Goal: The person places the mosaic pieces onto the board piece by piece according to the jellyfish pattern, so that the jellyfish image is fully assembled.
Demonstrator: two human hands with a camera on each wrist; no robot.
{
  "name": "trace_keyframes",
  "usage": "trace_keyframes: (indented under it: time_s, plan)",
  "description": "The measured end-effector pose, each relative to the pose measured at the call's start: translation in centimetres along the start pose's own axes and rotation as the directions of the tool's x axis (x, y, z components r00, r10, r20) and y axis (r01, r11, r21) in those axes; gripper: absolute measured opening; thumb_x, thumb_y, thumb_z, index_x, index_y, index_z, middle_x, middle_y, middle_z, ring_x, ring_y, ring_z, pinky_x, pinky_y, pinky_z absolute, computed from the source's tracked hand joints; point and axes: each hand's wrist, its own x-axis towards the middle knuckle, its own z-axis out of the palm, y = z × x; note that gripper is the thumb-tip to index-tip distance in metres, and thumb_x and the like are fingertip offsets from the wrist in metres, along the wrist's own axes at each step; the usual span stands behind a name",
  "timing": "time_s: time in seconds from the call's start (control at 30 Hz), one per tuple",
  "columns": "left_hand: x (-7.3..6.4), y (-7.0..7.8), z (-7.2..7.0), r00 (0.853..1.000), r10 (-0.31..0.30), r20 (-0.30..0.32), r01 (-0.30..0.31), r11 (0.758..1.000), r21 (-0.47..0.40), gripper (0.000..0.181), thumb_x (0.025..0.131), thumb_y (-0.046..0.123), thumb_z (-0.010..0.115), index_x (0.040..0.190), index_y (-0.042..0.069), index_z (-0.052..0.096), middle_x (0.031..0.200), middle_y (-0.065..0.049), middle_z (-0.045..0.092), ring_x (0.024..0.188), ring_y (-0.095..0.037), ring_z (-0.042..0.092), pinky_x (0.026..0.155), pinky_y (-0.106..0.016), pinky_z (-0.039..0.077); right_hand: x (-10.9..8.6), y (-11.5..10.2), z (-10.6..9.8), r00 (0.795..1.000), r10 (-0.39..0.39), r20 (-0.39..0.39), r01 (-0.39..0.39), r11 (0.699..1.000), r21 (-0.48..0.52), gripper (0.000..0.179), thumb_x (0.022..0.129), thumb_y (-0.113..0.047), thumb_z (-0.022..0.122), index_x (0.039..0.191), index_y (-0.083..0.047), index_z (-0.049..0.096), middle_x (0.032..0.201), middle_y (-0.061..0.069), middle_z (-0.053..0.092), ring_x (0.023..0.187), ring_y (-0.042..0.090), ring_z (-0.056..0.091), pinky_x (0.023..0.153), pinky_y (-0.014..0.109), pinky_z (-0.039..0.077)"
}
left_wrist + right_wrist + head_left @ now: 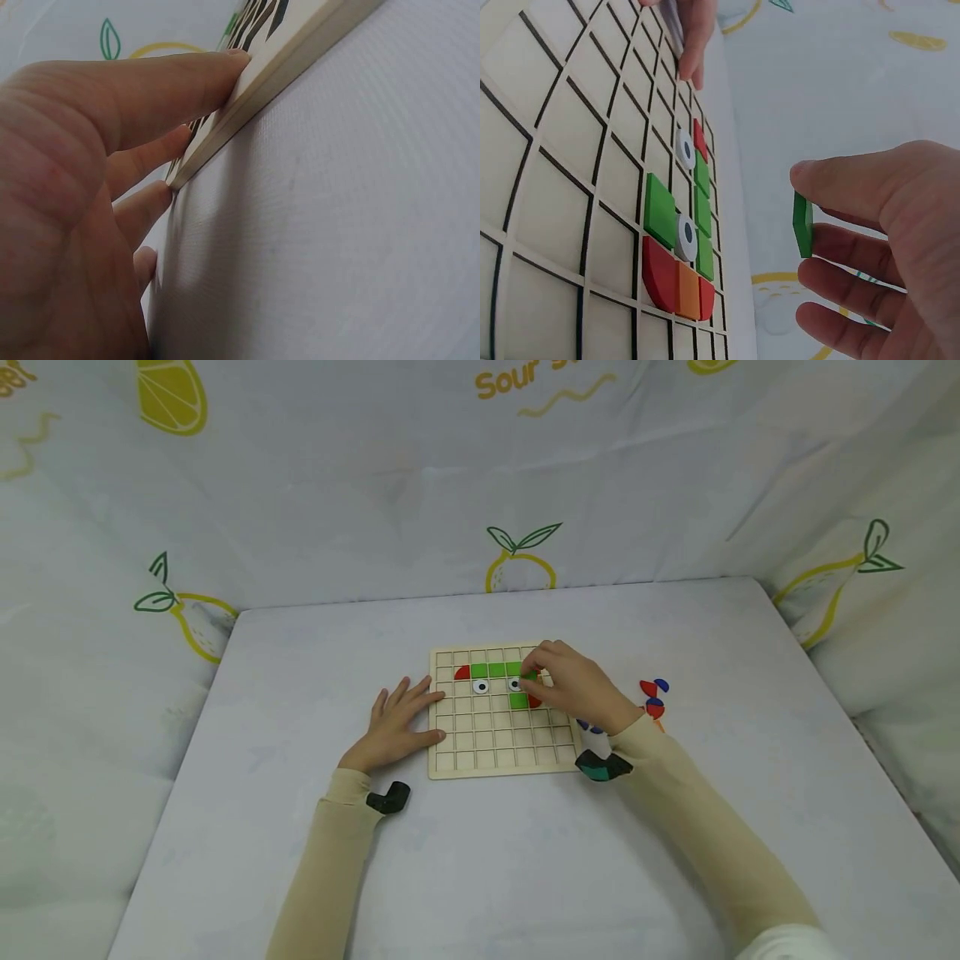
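A wooden grid board (pixel 487 752) lies flat on the table. At its left edge my left hand (pixel 393 727) rests with fingers spread, thumb and fingertips touching the rim. My right hand (pixel 576 683) is over the board's upper right, where it pinches a green square tile (pixel 802 225) between thumb and fingers, off the board. Set in the grid are a row of green tiles (pixel 497 670), a red rounded tile (pixel 462 672) at that row's left end, and two eye tiles (pixel 481 687). Another green tile (pixel 658 208), a red tile (pixel 657 274) and an orange tile (pixel 688 290) sit nearby.
Loose red pieces (pixel 648 689) and blue pieces (pixel 661 685) lie right of the board, with a bit of orange (pixel 659 725) partly behind the right sleeve. More blue pieces (pixel 596 729) show beside the right wrist. A lemon-printed cloth (pixel 360 510) hangs behind the table.
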Motion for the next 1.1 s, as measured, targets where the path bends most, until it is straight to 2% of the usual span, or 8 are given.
trace_keyframes:
  time_s: [0.1,0.23,0.4,0.57,0.7,0.93,1.1]
  plan:
    - [-0.1,0.0,0.0,1.000,-0.001,-0.001,0.001,1.000,-0.005,0.067,0.092,0.032,0.072,0.153,0.018,0.047,0.171,-0.006,0.020,0.160,-0.032,-0.001,0.125,-0.058,-0.013,0.8,-0.4,0.6,1.000,0.010,0.028,-0.009,0.999,-0.033,0.033,0.095,-0.025,0.073,0.122,-0.008,0.066,0.115,0.005,0.066,0.109,0.023,0.057,0.094,0.041,0.056]
    - [-0.1,-0.1,0.0,1.000,0.000,-0.002,0.000,1.000,-0.008,0.067,0.092,0.032,0.072,0.152,0.018,0.047,0.171,-0.006,0.020,0.160,-0.032,-0.001,0.126,-0.057,-0.013,1.5,-0.6,1.5,0.998,-0.034,0.047,0.037,0.997,-0.064,0.042,0.095,-0.024,0.072,0.132,-0.007,0.063,0.121,0.007,0.066,0.109,0.022,0.057,0.093,0.039,0.056]
    - [0.1,-0.4,0.1,1.000,0.001,-0.001,-0.001,1.000,-0.007,0.068,0.092,0.033,0.073,0.153,0.019,0.046,0.171,-0.004,0.019,0.161,-0.031,-0.002,0.126,-0.057,-0.013,1.9,-0.7,2.3,0.991,-0.120,0.061,0.124,0.990,-0.066,0.034,0.095,-0.019,0.071,0.127,-0.004,0.069,0.115,0.009,0.066,0.105,0.023,0.059,0.088,0.037,0.055]
    - [0.4,-0.8,0.3,1.000,0.003,0.002,-0.003,1.000,0.004,0.068,0.092,0.035,0.072,0.153,0.020,0.046,0.171,-0.003,0.018,0.161,-0.030,-0.003,0.126,-0.057,-0.014,2.3,-0.7,3.1,0.987,-0.118,0.108,0.127,0.989,-0.075,0.031,0.095,-0.019,0.072,0.123,-0.008,0.072,0.111,0.007,0.066,0.101,0.021,0.058,0.086,0.035,0.055]
    - [0.4,-0.8,0.3,1.000,0.005,0.001,-0.005,1.000,-0.001,0.068,0.092,0.035,0.073,0.153,0.020,0.047,0.171,-0.004,0.019,0.161,-0.030,-0.003,0.125,-0.058,-0.014,2.5,-0.7,3.7,0.983,-0.116,0.145,0.130,0.988,-0.087,0.030,0.096,-0.021,0.071,0.124,-0.010,0.071,0.114,0.006,0.067,0.105,0.021,0.059,0.090,0.037,0.055]
    - [0.3,-0.8,0.2,1.000,0.004,0.001,-0.004,1.000,-0.001,0.068,0.092,0.035,0.072,0.152,0.020,0.047,0.171,-0.005,0.019,0.161,-0.031,-0.002,0.125,-0.058,-0.014,2.6,-0.6,4.6,0.976,-0.158,0.153,0.174,0.979,-0.102,0.025,0.095,-0.020,0.070,0.119,-0.010,0.073,0.113,0.005,0.068,0.106,0.024,0.061,0.092,0.038,0.053]
    - [0.4,-0.8,0.3,1.000,0.008,-0.006,-0.007,1.000,0.023,0.067,0.092,0.036,0.071,0.153,0.020,0.047,0.171,-0.005,0.019,0.160,-0.033,-0.001,0.125,-0.059,-0.013,2.5,-0.6,4.8,0.975,-0.160,0.153,0.176,0.980,-0.095,0.026,0.094,-0.019,0.071,0.118,-0.009,0.074,0.113,0.006,0.068,0.108,0.023,0.062,0.093,0.038,0.055]
